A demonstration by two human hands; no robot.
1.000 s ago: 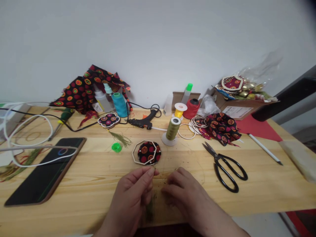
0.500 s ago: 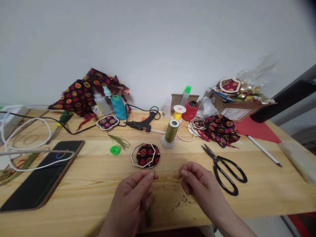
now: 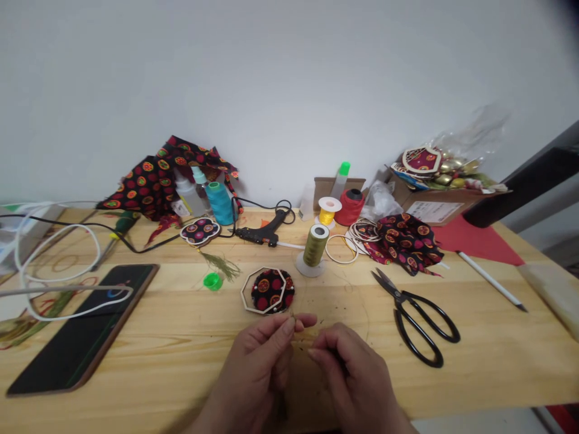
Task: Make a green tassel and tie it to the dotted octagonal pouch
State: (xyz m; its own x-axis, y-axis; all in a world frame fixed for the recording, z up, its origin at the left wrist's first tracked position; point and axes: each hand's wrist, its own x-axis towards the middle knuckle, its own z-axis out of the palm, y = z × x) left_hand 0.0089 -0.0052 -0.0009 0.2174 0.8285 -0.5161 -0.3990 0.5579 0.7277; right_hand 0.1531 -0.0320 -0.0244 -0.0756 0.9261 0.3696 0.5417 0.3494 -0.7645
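My left hand [image 3: 266, 355] pinches a bit of olive thread [image 3: 293, 317] between thumb and forefinger, above the near part of the wooden table. Close by on the right, my right hand [image 3: 350, 367] has thumb and fingers pressed together; what they hold is too fine to make out. Just beyond the left fingertips lies a round patterned fabric piece [image 3: 268, 290] with a wooden octagon frame [image 3: 246, 293] resting partly over it. An olive thread spool [image 3: 315, 247] stands upright behind the hands. Black-handled scissors [image 3: 409, 310] lie at right, blades apart.
A phone [image 3: 85, 337] and white cable [image 3: 34, 316] lie at left. A green cap [image 3: 212, 281], glue gun [image 3: 265, 232], blue thread cone [image 3: 220, 205] and red thread cone [image 3: 351, 208] stand farther back. Patterned cloth [image 3: 409, 244] and a filled cardboard box [image 3: 429, 205] are at right.
My right hand has moved left and closer to my left hand, its fingers curling downward. My left hand has shifted slightly right, with its forefinger extending. The view has tilted slightly.
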